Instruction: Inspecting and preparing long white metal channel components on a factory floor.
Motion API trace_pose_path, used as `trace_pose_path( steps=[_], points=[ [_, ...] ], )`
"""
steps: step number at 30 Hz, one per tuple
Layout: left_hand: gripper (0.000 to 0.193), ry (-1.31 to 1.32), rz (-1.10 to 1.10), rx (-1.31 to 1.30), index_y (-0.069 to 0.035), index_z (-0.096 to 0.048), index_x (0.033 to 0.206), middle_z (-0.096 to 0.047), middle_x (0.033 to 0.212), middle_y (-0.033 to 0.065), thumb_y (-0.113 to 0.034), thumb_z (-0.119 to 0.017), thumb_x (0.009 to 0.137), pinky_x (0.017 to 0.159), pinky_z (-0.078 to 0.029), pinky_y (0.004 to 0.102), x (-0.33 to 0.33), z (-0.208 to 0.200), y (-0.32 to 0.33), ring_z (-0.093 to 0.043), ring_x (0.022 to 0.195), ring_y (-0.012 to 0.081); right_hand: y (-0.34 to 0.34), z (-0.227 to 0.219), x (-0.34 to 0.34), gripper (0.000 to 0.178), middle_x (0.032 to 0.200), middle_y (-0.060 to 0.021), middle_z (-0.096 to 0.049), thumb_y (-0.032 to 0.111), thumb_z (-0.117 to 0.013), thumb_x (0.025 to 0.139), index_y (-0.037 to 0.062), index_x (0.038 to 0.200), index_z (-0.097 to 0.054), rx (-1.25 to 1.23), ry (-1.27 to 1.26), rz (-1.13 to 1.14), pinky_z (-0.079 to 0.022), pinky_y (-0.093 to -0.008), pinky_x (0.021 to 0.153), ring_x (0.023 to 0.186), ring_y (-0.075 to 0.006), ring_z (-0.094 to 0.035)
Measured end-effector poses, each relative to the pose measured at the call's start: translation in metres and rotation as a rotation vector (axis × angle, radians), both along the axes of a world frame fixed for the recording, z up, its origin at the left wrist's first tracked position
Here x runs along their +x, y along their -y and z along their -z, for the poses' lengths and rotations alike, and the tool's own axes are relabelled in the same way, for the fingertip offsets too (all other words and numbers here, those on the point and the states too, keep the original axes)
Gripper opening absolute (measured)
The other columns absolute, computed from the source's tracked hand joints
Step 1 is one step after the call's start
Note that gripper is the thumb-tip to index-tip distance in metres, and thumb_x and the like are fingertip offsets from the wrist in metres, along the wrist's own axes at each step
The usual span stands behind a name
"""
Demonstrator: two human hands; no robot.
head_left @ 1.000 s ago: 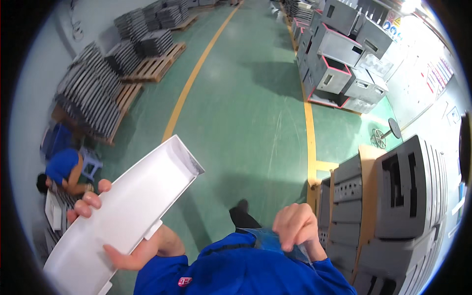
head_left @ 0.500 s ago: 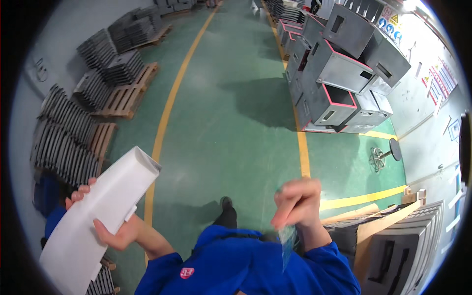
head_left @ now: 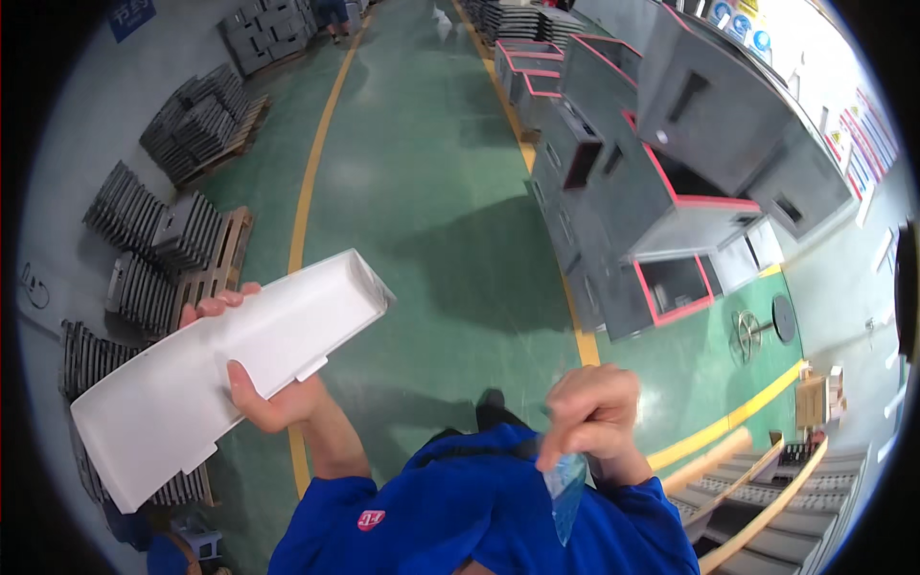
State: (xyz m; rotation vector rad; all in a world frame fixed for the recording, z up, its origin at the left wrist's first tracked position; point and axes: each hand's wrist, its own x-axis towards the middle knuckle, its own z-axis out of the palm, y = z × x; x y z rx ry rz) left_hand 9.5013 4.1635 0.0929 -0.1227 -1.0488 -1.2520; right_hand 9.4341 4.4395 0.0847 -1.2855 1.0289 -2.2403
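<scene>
Head view: I see a white panel [head_left: 192, 388] gripped in the left hand [head_left: 278, 410], above a green floor [head_left: 422, 249].
The left hand is half open around the panel, thumb on its face, fingers over the far edge; the right hand [head_left: 596, 410] is curled nearly closed, a bluish clear plastic sheet [head_left: 567, 498] hanging from its fingers before the blue shirt [head_left: 460, 508]. Farther out I make out gray slabs [head_left: 196, 230] stacked at left, pink-rimmed gray boxes [head_left: 618, 196] at right, and a round stool [head_left: 783, 318].
</scene>
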Motion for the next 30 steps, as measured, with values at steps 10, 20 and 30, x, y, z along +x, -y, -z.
trace_pose_path(
  steps=[10, 20, 30],
  points=[
    [0.074, 0.093, -0.334, 0.115, 0.008, -0.024, 0.135, -0.042, 0.111, 0.0174, -0.022, -0.047, 0.071, 0.096, -0.037, 0.0444, -0.252, 0.026, 0.198, -0.044, 0.104, 0.0310, 0.192, 0.033, -0.347, 0.035, 0.066, -0.0054, -0.067, 0.000, -0.057, 0.086, -0.0056, 0.120, -0.053, 0.296, 0.188, -0.118, -0.032, -0.0189, 0.045, 0.050, -0.0026, -0.049],
    [0.064, 0.163, 0.227, 0.100, 0.005, -0.028, 0.135, -0.044, 0.112, 0.0161, -0.014, -0.046, 0.076, 0.101, -0.035, 0.0461, -0.676, 0.019, 0.359, -0.044, 0.109, 0.0283, 0.286, 0.055, -0.670, 0.051, 0.067, -0.0094, -0.066, 0.006, -0.064, 0.076, -0.0025, 0.124, -0.049, 0.500, 0.314, 0.473, -0.033, -0.0179, 0.045, 0.050, -0.0050, -0.050],
    [0.068, 0.235, 0.190, 0.182, 0.002, -0.031, 0.136, -0.045, 0.110, 0.0123, -0.006, -0.052, 0.072, 0.103, -0.035, 0.0470, -1.058, 0.012, 0.512, -0.044, 0.110, 0.0261, 0.461, 0.063, -1.032, 0.057, 0.067, -0.0068, -0.063, -0.003, -0.065, 0.070, -0.0037, 0.125, -0.048, 0.542, 0.402, 0.424, -0.042, -0.0190, 0.054, 0.060, -0.0091, -0.058]
  ],
)
